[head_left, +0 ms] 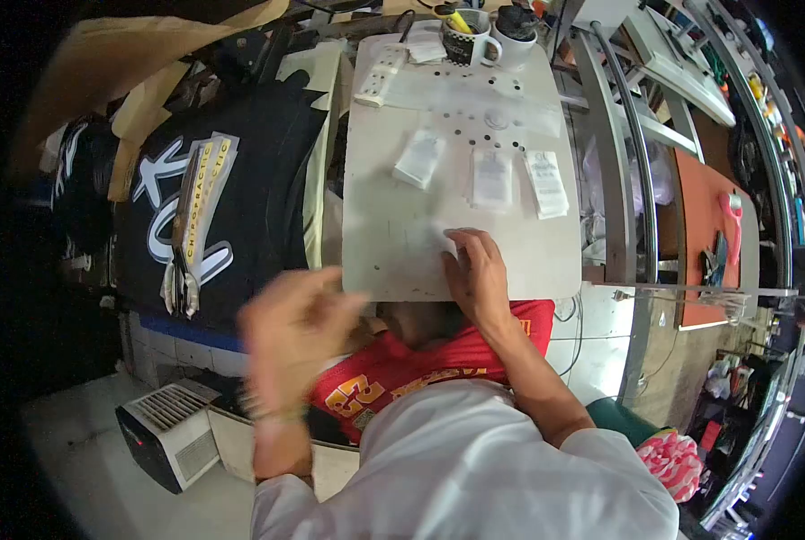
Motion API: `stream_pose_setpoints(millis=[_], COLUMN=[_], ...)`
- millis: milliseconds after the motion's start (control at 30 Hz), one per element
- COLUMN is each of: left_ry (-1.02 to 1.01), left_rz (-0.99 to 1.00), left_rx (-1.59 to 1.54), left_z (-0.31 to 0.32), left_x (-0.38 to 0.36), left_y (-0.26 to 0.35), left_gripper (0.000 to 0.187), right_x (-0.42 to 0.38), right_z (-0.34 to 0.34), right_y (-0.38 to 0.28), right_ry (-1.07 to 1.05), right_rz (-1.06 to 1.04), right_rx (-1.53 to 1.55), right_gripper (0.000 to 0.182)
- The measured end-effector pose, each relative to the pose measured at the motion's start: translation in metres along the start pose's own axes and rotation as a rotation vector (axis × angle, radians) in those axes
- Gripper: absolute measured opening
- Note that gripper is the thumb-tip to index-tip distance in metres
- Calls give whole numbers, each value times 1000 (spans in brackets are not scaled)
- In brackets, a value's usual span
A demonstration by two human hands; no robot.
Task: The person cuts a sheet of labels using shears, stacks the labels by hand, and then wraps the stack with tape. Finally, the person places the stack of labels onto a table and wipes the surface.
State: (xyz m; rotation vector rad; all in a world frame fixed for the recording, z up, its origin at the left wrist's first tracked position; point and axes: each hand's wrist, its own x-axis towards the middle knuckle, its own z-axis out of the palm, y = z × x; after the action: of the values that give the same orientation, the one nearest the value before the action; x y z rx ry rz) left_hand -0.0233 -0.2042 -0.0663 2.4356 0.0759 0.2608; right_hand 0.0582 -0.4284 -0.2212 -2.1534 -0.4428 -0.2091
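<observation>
My left hand (299,328) is smeared by motion beside the table's front left corner, and its fingers are too blurred to read. On the front part of the pale table (546,261) rests my right hand (477,270), with fingers bent and a gap between thumb and forefinger. Something faint and translucent lies near its fingertips; I cannot make out what. Beyond that hand are three small stacks of whitish printed slips: a left stack (419,158), a middle stack (491,178) and a right stack (545,184).
Left of the table lies black fabric (267,171) with white lettering, scissors (181,283) and a yellow-lettered strip (209,193) on top. A patterned mug (463,49), a white cup (514,49) and a power strip (384,74) stand at the back. Metal rails (632,153) run along the right.
</observation>
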Motion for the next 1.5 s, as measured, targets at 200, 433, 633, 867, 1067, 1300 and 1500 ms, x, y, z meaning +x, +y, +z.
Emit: stream_pose_setpoints(millis=[200,433,633,867,1067,1300,1500], left_ry=[23,96,95,73,51,189,130], left_rz=[-109,-27,-9,-54,-103,-65,24], left_rx=[300,249,199,256,107,-237,-285], left_z=[161,179,186,183,192,195,186], left_x=[3,1,9,18,19,17,7], left_y=[-45,-40,-38,-31,-26,-16,4], left_gripper=[85,73,68,67,64,64,63], right_x=[-5,-2,0,0,-2,-10,-18], right_z=[0,1,3,7,9,9,-9], right_y=[8,0,5,6,16,12,-1], right_ry=[-54,-119,-133,-123,-104,-103,-111], right_rz=[70,30,98,157,136,351,478], right_rx=[149,277,322,400,371,707,1015], right_gripper=[41,40,39,37,34,28,33])
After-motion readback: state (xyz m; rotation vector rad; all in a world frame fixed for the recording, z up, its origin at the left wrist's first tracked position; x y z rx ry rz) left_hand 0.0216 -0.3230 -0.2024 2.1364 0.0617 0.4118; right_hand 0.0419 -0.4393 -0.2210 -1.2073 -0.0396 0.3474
